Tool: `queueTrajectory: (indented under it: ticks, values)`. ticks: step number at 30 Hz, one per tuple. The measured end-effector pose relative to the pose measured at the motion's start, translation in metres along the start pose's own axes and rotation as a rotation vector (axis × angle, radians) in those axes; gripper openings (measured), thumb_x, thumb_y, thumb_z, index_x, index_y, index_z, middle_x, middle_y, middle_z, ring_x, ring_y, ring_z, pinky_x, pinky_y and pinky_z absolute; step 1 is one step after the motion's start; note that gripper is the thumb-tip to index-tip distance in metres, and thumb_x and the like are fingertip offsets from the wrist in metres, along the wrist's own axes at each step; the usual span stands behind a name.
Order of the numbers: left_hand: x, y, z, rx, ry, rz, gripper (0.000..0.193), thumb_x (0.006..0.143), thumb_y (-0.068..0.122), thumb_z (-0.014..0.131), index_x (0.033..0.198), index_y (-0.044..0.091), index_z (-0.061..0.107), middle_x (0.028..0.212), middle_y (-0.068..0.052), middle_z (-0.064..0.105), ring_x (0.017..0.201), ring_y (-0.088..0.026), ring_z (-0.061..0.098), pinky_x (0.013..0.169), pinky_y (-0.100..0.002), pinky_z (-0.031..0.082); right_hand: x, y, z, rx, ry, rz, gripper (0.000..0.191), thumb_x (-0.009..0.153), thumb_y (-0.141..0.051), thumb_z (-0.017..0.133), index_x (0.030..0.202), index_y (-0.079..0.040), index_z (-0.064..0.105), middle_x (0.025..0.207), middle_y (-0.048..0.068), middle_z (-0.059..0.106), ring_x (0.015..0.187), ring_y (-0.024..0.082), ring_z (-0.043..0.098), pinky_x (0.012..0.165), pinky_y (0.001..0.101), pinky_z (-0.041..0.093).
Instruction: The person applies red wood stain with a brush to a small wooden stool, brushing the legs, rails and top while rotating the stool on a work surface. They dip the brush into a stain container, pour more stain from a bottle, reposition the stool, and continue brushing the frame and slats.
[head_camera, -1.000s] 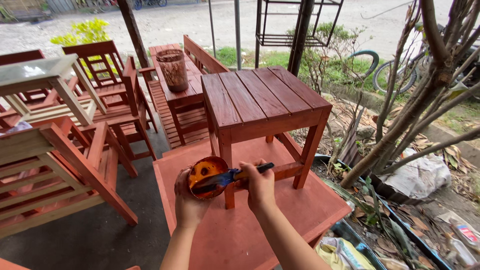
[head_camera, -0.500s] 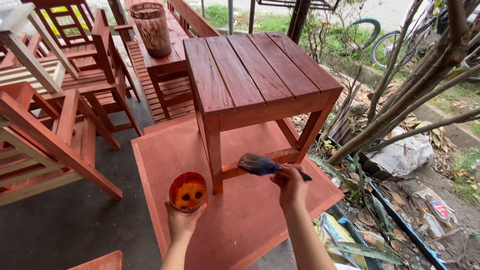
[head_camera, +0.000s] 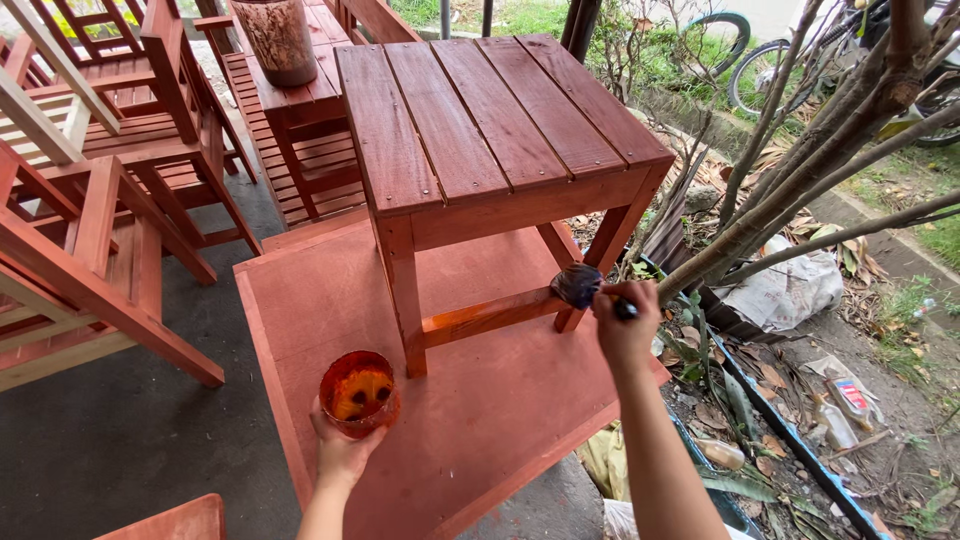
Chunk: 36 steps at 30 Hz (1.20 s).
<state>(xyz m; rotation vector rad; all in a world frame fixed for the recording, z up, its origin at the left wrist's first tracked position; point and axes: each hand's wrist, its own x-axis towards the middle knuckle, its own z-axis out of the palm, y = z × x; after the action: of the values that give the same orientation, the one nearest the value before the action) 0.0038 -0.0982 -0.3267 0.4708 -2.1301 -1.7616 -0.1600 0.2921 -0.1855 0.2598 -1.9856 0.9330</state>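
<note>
- The paintbrush (head_camera: 583, 285) has been lifted away from the stain cup (head_camera: 358, 392) since a second ago and is now being pressed against the lower rail (head_camera: 490, 315) of the slatted wooden table (head_camera: 480, 130); stain is being applied.
- The brush handle is being clenched in the right hand (head_camera: 628, 325).
- The cup, orange-red inside, is being gripped from below by the left hand (head_camera: 340, 450), low over the red board (head_camera: 480, 420).
- The rail is looking brighter orange than the top.
</note>
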Motion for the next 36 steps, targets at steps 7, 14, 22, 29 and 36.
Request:
queueTrajectory:
  ticks: [7,14,22,29,36]
  values:
    - [0.01,0.007,-0.042,0.025,0.302,-0.127,0.094,0.066,-0.02,0.048,0.152,0.011,0.025,0.165,-0.019,0.031,0.155,-0.034,0.029,0.126,-0.052,0.022,-0.049,-0.119,0.038,0.103,-0.214,-0.199,0.025,0.075,-0.006,0.069,0.1,-0.005,0.068,0.118,0.024,0.063,0.08,0.037,0.069,0.063,0.0453,0.059]
    - [0.028,0.045,-0.044,-0.189,0.432,-0.031,0.083,0.07,-0.017,0.049,0.147,0.011,0.029,0.155,-0.017,0.041,0.151,-0.031,0.036,0.125,-0.051,0.025,-0.071,-0.101,0.071,0.74,-0.21,0.41,0.017,0.086,-0.003,0.075,0.091,-0.005,0.059,0.085,0.015,0.062,0.069,0.025,0.066,0.06,0.0345,0.056]
    - [0.02,0.075,-0.03,-0.157,0.375,-0.023,0.077,0.071,-0.012,0.051,0.143,0.01,0.035,0.152,-0.016,0.046,0.149,-0.031,0.039,0.122,-0.052,0.027,-0.022,0.009,0.009,-0.027,0.156,0.012,0.021,0.078,-0.003,0.075,0.085,-0.006,0.056,0.086,0.009,0.056,0.079,0.026,0.06,0.07,0.0424,0.053]
    - [0.025,0.092,-0.019,-0.011,0.387,0.027,0.072,0.073,-0.005,0.056,0.141,0.011,0.039,0.147,-0.011,0.051,0.145,-0.028,0.043,0.121,-0.05,0.028,-0.066,-0.09,0.044,0.37,-0.015,0.185,0.022,0.079,-0.009,0.076,0.08,-0.004,0.055,0.081,0.014,0.054,0.074,0.031,0.059,0.066,0.0399,0.052]
    - [0.034,0.094,-0.026,-0.009,0.375,0.103,0.07,0.074,-0.005,0.056,0.14,0.011,0.041,0.146,-0.011,0.051,0.145,-0.029,0.043,0.123,-0.049,0.024,-0.021,-0.05,-0.01,-0.007,-0.05,0.14,0.014,0.079,-0.008,0.074,0.079,-0.004,0.061,0.09,0.016,0.06,0.068,0.032,0.063,0.058,0.0453,0.052]
